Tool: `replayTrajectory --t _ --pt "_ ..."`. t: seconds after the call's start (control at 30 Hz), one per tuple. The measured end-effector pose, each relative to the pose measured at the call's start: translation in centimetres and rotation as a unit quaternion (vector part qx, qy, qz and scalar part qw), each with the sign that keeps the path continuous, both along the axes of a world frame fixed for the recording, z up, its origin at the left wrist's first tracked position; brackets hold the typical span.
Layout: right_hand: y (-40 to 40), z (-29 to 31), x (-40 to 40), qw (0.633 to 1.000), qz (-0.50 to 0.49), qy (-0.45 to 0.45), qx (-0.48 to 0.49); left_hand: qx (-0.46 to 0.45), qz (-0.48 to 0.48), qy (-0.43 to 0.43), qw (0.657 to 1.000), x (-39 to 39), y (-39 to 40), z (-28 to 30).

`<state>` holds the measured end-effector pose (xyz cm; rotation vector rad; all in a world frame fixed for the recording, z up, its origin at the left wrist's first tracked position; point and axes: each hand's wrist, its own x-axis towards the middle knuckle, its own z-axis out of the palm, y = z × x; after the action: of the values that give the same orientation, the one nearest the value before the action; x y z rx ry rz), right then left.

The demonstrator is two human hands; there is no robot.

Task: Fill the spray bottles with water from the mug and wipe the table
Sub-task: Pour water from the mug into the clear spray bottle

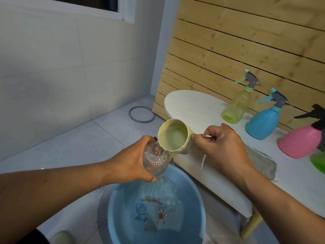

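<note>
above the basin (123,208), the left hand (133,166) gripped the clear bottle (154,161) while the right hand (223,147) held the tilted mug (175,136); its lip wanted to stay over the bottle's neck, pouring slowly.

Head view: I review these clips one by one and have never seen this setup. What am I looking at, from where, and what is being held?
There is no machine here. One camera worn on a person's head looks forward and down at their two bare hands.

The left hand has its grip around a clear bottle with its spray top off, held above a blue basin of water on the floor. The right hand holds a cream mug by its handle, tipped with its rim at the bottle's open neck.

On the white table stand a yellow-green spray bottle, a blue one and a pink one. A grey cloth lies there too, partly behind the right hand.
</note>
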<state>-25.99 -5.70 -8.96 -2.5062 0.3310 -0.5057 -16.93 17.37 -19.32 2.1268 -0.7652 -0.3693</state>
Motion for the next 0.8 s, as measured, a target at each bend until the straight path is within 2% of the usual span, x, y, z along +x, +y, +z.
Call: replayTrajectory --t 0.8 --pt "0.17 -0.13 -0.02 0.999 0.021 -0.031 -0.03 0.011 0.003 -0.003 1.0 -0.11 -0.11 -0.05"
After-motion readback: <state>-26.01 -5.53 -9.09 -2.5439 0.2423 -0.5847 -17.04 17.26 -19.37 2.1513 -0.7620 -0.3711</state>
